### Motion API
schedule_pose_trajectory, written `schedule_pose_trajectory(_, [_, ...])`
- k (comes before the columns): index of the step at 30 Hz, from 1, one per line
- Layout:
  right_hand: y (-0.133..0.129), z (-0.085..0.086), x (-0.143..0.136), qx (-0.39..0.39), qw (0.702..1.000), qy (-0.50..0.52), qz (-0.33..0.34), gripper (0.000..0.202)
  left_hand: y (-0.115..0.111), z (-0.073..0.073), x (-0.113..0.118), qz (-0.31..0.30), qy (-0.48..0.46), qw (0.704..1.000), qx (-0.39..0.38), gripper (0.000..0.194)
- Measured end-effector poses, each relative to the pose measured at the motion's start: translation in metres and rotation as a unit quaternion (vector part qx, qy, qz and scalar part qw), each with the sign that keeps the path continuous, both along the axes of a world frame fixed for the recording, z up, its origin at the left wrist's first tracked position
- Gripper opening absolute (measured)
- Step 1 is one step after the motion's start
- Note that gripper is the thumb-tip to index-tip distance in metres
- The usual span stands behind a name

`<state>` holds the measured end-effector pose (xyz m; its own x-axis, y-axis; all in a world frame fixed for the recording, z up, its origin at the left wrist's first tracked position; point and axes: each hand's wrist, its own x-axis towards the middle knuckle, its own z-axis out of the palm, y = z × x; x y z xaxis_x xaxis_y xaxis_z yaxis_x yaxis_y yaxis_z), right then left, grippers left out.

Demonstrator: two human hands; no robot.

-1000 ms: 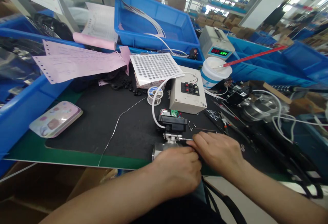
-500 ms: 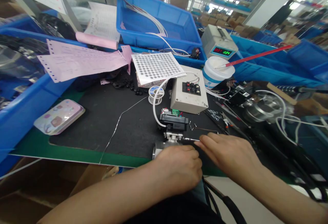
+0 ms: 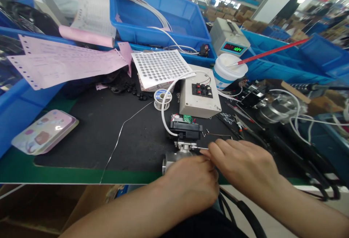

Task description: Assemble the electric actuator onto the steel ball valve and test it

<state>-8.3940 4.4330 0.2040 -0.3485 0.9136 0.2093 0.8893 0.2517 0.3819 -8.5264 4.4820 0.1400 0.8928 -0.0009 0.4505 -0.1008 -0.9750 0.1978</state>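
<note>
Metal valve body lower centre, left hand nearer, can't tell what its grip holds; right hand has thin metal tool pinched, shaft near-horizontal, pointing left at valve neck.

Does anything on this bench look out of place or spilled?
I see no spill. The solder wire looks untidy: it trails loose from its spool across the dark mat to the front edge of the bench, where it might snag. A few small screws also lie loose beside the black box, easy to lose.
</note>
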Motion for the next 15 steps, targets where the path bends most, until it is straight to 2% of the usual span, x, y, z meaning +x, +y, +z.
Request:
schedule_pose_trajectory(6, [-0.007, -0.014, 0.002, 0.042, 0.999, 0.022, -0.024, 0.037, 0.004, 0.004, -0.003, -0.016, 0.021, 1.0, 0.007, 0.005])
schedule_pose_trajectory(15, [-0.011, -0.02, 0.007, 0.074, 0.997, 0.035, -0.007, 0.037, -0.003, 0.004, 0.0, 0.003, 0.033, 0.999, 0.002, 0.007])
